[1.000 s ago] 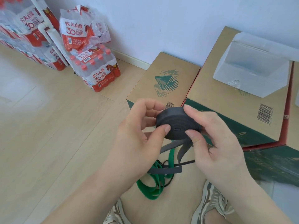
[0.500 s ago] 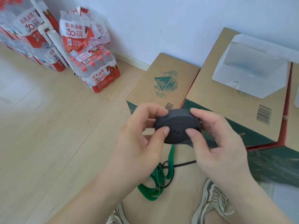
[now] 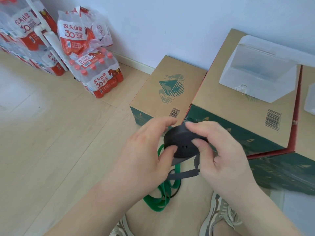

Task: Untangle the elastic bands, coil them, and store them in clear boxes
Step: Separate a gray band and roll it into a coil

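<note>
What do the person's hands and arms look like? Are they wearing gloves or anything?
No gloves. Both the left hand and the right hand are bare, with no rings showing and short, plain nails. The left forearm and right forearm are bare too: no sleeves, watch or bracelets in the part the camera sees.

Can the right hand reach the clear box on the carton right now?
Probably yes: nothing lies between the right hand and the clear plastic box, though it grips the dark grey coiled elastic band.
</note>
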